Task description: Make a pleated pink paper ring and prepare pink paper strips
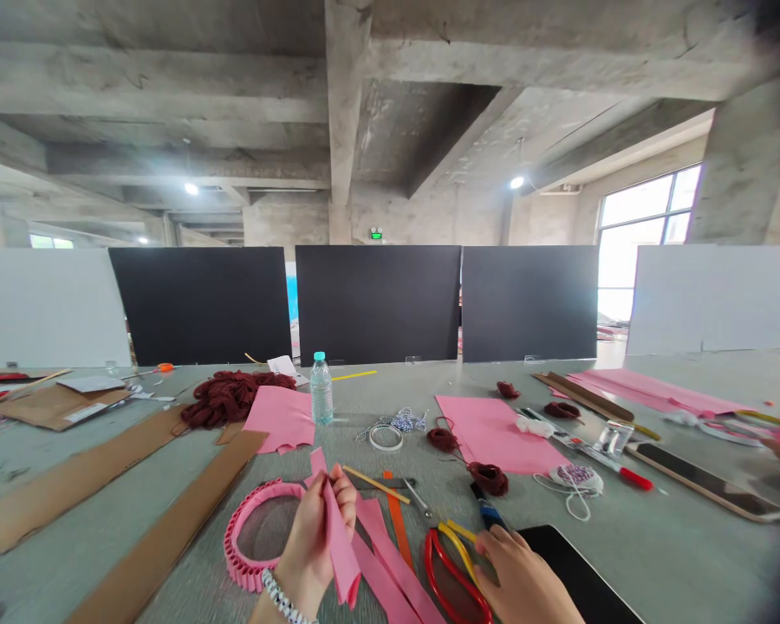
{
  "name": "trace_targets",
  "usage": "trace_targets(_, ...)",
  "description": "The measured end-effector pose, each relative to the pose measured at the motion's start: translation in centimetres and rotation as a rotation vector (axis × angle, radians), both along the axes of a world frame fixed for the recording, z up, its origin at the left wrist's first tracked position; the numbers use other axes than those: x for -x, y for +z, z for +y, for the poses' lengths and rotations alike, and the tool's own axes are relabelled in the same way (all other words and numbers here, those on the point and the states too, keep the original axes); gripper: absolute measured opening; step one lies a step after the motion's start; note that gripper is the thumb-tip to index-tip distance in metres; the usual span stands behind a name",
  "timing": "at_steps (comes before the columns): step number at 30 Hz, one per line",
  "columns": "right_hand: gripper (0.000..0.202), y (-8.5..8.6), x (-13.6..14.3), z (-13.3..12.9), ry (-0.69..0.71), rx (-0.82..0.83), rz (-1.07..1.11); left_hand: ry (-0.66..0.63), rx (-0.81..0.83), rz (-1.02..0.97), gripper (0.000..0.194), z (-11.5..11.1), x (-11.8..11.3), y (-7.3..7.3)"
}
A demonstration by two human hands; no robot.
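My left hand (318, 529) is closed around a folded pink strip (341, 555) that hangs out below the fingers. Just left of it lies a round pink band (234, 542) with a pleated edge. At the lower right, my right hand (523, 572) has its fingers curled at the yellow side of the scissors (437, 555), which have red and yellow handles; the fingertips are partly hidden. More pink strips (390, 563) lie between the hands. A blue-and-black tool (487, 507) sits just beyond my right fingers, beside a dark tablet-like slab (572, 572).
Cardboard strips (169, 529) lie at left, near dark red yarn (227, 397). A water bottle (321, 390) stands mid-table, with a tape roll (386, 438) nearby. Pink sheets (500, 433), yarn bundles and a phone (708, 481) lie to the right. Black panels (377, 303) line the back.
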State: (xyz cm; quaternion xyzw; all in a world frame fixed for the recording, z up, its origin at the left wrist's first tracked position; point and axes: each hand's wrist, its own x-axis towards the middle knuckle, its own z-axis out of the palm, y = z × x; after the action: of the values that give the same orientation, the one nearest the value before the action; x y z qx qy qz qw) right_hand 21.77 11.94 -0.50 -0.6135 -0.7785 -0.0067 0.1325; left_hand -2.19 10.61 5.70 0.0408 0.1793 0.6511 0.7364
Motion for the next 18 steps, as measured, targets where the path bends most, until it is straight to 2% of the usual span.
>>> trace_targets(8, 0.022, 0.0, 2.1, 0.3, -0.011, 0.085, -0.012, 0.019, 0.017, -0.085, 0.031, 0.1, 0.1, -0.2)
trace_targets(13, 0.019, -0.1, 2.1, 1.1, -0.025, 0.118, -0.002, 0.014, 0.009, -0.118, 0.03, 0.0, 0.4, -0.3)
trace_targets(16, 0.01, -0.9, 1.5, 2.0, 0.001, 0.12, 0.131, 0.024, -0.002, -0.155, 0.028, -0.4, 0.6, -0.1)
trace_targets(18, 0.011, -1.0, 1.0, 2.5, 0.02, 0.215, 0.333, 0.041, -0.008, -0.183, 0.028, -0.7, 0.7, 0.2)
